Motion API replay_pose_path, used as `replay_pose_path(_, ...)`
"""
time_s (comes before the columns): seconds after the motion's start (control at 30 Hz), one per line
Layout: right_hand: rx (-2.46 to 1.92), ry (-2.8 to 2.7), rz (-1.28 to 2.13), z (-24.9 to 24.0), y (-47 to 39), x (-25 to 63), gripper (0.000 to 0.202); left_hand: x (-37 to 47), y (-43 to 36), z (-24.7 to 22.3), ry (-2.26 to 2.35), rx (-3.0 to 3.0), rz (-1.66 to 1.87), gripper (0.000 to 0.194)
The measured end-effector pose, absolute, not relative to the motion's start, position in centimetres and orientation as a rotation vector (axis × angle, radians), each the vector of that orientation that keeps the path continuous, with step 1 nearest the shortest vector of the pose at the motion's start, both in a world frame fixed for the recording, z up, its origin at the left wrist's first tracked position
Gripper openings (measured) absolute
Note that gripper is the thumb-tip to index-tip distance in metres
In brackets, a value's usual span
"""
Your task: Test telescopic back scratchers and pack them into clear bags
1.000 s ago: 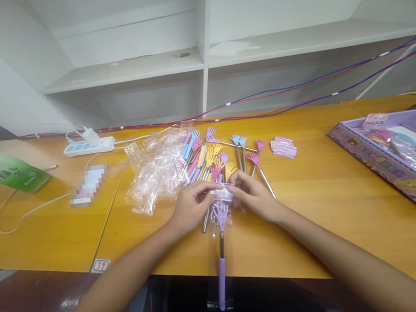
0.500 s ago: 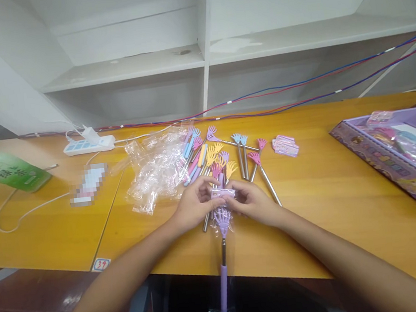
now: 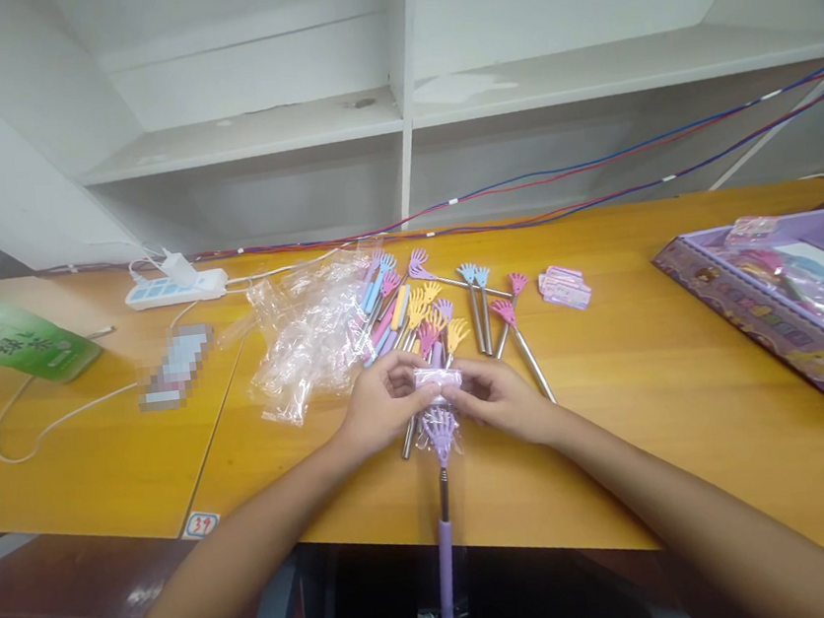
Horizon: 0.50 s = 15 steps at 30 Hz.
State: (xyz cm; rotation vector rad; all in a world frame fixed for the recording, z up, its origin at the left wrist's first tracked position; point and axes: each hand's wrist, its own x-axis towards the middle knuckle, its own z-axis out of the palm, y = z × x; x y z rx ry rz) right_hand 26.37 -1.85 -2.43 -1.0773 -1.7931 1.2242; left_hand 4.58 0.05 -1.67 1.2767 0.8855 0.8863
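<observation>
Risk: the purple, hand-headed back scratcher [image 3: 444, 497] in its clear plastic sleeve [image 3: 458, 502] juts toward us from between our left hand [image 3: 384, 406] and right hand [image 3: 503, 400], past the edge of the yellow wooden desk [image 3: 650, 381]; a slack pinch could drop it. Both hands, fingers curled, thumbs nearly meeting, grip the pale purple rectangular card [image 3: 438, 378] above its head.

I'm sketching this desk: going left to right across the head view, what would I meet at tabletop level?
Green bottle, power strip, clear plastic bags, left hand, bagged purple back scratcher, right hand, small cards, purple box.
</observation>
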Motion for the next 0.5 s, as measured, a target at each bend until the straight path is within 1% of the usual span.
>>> replay_pose_path(0.23, -0.975, -1.781, 1.308, -2.37, -1.98, 26.68, 0.048, 4.42, 0.12, -1.79, 0.833, 1.231, 0.885, 0.043)
replay_pose_path(0.5, -0.894, -1.763, 1.341, -2.79, -2.0, 27.23, 0.041, 4.35, 0.13, -1.82, 0.828, 1.259, 0.926, 0.038)
